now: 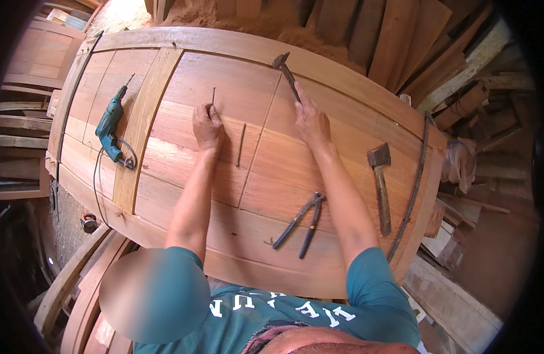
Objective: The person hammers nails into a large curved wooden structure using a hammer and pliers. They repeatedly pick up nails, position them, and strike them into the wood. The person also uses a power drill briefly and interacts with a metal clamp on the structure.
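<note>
My left hand (207, 128) is closed around a thin nail (213, 94), which stands up from its fingertips over the panelled wooden door (183, 138). Whether the nail's point touches the wood is hidden by the fingers. To the right, my right hand (313, 121) grips a hammer (288, 76) by its handle, the dark head raised at the far side. Between the forearms a slim dark metal rod (241, 145) lies on the panel. Pincers (308, 219) rest with their handles spread next to my right forearm.
A hatchet (380, 186) lies right of my right forearm. On the left, a green power drill (109, 123) rests with its cord hanging over the near edge. Dark straps (415, 192) cross the door's ends. Planks (396, 44) lean beyond it, and curved timbers (77, 283) stand near left.
</note>
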Tool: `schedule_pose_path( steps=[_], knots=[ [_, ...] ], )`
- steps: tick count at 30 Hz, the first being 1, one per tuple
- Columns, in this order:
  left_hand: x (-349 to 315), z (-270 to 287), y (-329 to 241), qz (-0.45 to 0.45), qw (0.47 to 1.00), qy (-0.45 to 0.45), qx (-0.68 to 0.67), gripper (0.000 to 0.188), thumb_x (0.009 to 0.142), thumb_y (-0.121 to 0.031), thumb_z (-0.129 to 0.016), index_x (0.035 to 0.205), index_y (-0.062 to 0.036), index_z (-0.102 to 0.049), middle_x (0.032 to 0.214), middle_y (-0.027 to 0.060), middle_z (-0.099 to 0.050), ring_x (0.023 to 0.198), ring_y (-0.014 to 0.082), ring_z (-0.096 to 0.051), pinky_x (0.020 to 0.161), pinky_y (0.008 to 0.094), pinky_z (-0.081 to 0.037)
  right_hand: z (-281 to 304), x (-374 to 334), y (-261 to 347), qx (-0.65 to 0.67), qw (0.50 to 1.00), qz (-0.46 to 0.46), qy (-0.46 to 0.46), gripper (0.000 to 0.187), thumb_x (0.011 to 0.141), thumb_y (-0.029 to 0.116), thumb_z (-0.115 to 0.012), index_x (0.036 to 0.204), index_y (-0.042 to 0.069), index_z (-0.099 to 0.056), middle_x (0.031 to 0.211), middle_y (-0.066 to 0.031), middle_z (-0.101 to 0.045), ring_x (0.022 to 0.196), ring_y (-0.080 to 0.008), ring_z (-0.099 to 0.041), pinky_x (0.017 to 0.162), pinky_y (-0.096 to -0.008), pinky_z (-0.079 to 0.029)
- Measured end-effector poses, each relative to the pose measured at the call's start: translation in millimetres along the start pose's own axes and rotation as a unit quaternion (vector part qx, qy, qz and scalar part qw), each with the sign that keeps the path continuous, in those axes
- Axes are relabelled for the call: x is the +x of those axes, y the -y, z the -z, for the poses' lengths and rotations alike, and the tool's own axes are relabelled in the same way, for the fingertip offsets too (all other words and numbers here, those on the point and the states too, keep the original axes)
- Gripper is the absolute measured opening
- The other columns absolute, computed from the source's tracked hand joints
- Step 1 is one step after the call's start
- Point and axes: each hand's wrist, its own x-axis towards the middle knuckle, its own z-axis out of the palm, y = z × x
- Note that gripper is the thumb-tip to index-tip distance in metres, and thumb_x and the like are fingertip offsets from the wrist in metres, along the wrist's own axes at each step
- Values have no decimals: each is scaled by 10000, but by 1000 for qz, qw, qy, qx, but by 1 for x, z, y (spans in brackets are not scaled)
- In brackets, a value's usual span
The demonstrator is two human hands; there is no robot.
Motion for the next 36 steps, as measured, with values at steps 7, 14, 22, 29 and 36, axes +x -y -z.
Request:
schedule_pose_path(
  steps=[7,14,22,29,36],
  knots=[
    [3,0,16,-2,1000,12,29,180,1035,-171,-598,1061,-5,-663,1008,213,-641,982,421,-616,874,506,-510,-40,33,17,-70,997,-18,28,566,1064,144,-569,1607,265,-464,1128,-232,-706,1004,-455,-694,838,-535,-567],
    [3,2,9,32,999,29,24,172,1037,-159,-596,1055,0,-659,1013,205,-641,985,414,-615,873,502,-509,-44,31,13,-95,995,-21,38,573,1067,161,-570,1614,290,-457,1021,-203,-689,924,-431,-691,804,-528,-562],
    [2,3,10,20,999,22,29,173,1045,-162,-592,1075,-10,-669,1001,204,-642,972,408,-622,856,499,-516,-36,42,25,-89,995,-22,47,594,1060,151,-561,1620,310,-443,1022,-202,-684,911,-442,-693,797,-550,-570],
    [1,2,9,23,999,23,38,179,1050,-176,-592,1072,-11,-659,990,200,-635,966,408,-624,846,499,-518,0,57,58,-57,998,-16,3,562,1049,157,-566,1594,265,-480,1068,-230,-714,971,-456,-701,829,-561,-569],
    [2,2,4,11,999,21,34,181,1049,-180,-592,1060,-12,-657,990,202,-636,955,410,-624,840,500,-518,39,137,63,-140,974,-60,168,541,1021,177,-585,1554,260,-542,1270,-223,-718,1145,-435,-682,984,-533,-538]
  ],
)
